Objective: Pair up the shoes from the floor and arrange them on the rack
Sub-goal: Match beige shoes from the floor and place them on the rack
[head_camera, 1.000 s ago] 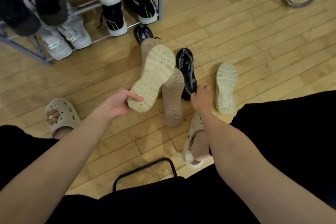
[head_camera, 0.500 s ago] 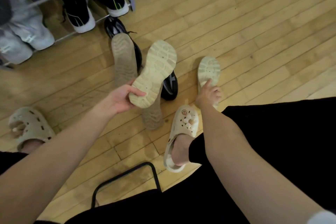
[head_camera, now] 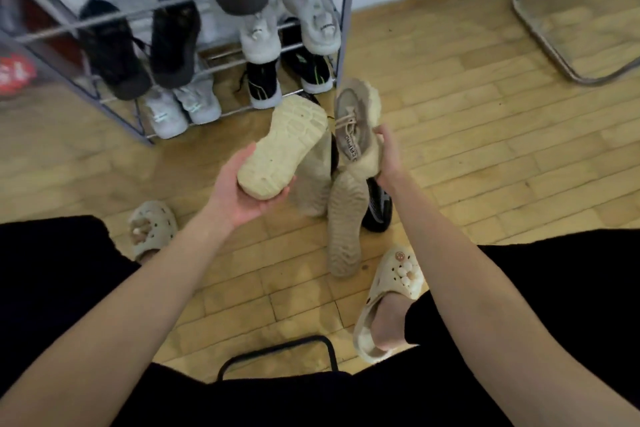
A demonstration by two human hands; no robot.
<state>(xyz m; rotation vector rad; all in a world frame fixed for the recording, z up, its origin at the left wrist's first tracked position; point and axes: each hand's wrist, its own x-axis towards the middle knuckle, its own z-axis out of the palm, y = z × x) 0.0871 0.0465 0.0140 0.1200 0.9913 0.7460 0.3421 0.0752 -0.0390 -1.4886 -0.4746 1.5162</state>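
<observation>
My left hand [head_camera: 239,198] grips a cream sneaker [head_camera: 282,146] by its heel, sole turned up toward me. My right hand [head_camera: 389,156] holds its matching beige sneaker [head_camera: 355,121] lifted off the floor, laces facing me. Both shoes hang in front of the metal shoe rack [head_camera: 344,10]. On the floor below lie two tan shoes sole-up [head_camera: 346,222] and a black shoe [head_camera: 377,208], partly hidden behind them.
The rack holds several pairs: dark, white and black-and-green sneakers. My feet in cream clogs [head_camera: 394,298] rest on the wooden floor. A black stool frame [head_camera: 277,350] sits between my legs. A chrome chair leg [head_camera: 554,55] curves at the far right.
My right hand has picked the second beige sneaker up off the floor and raised it beside the first. The view has tilted up toward the rack.
</observation>
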